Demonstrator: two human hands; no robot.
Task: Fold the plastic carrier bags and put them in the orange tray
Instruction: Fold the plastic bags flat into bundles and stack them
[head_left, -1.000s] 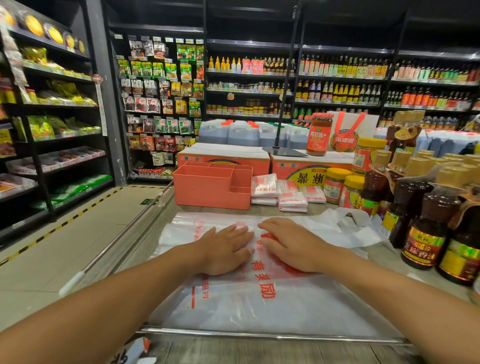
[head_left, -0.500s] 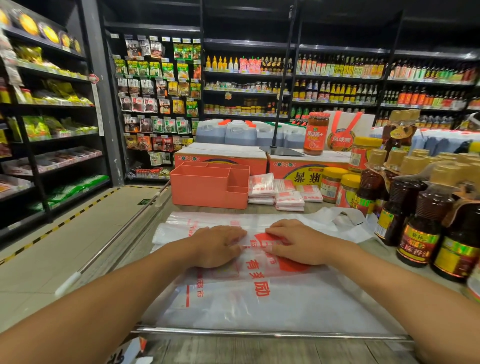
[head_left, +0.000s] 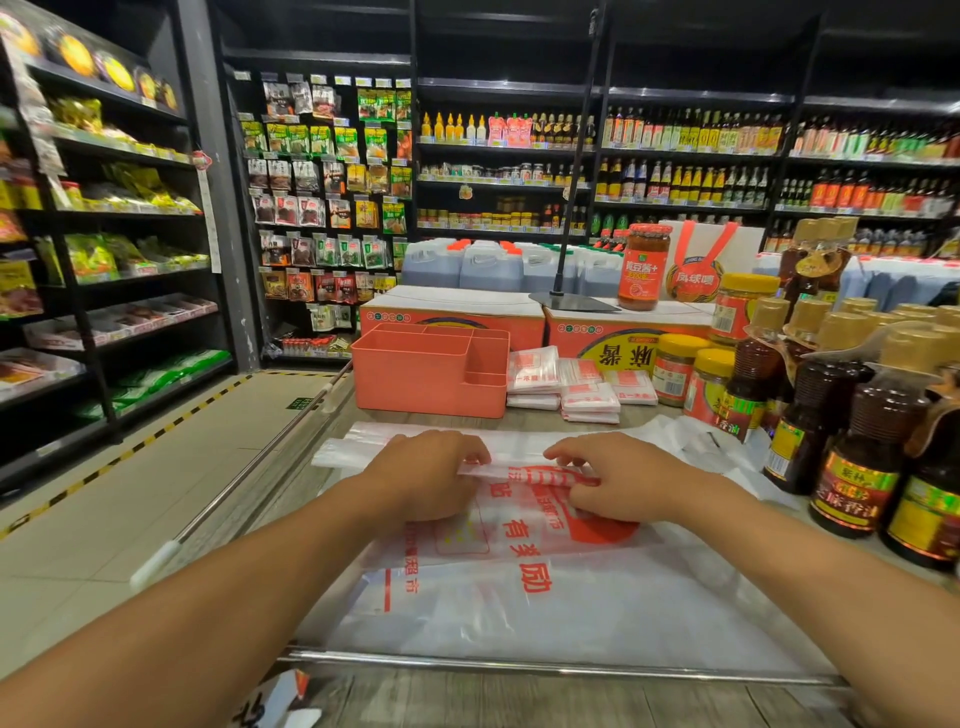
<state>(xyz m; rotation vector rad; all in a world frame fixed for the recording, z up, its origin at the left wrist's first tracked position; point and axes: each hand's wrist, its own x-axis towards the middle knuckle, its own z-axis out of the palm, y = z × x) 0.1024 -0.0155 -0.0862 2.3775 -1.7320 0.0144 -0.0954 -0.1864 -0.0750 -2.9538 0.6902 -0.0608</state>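
A plastic carrier bag (head_left: 519, 587) with red print lies flat on the desk (head_left: 639, 415), reaching from the near edge to about the middle. Across its upper part a fold of plastic is raised. The left grip (head_left: 431, 478) has its fingers curled over this fold and pinches it at the left of the print. The right grip (head_left: 628, 478) pinches the same fold just to the right, fingertips bent under the lifted plastic. The two grips lie near each other without touching.

The orange tray (head_left: 415, 384) stands at the far edge of the desk, toward the left corner, and its compartments show no bags. Just beside its right wall lie small stacks of folded bags (head_left: 589, 400), touching one another. A loose white bag (head_left: 691, 436) lies crumpled toward the right edge, partly under the flat one.

Yellow-lidded jars (head_left: 675, 369) stand behind the stacks. Dark sauce bottles (head_left: 852, 447) line the right edge. Orange cartons (head_left: 457, 312) sit behind the tray. A metal rail (head_left: 519, 665) runs along the near edge.
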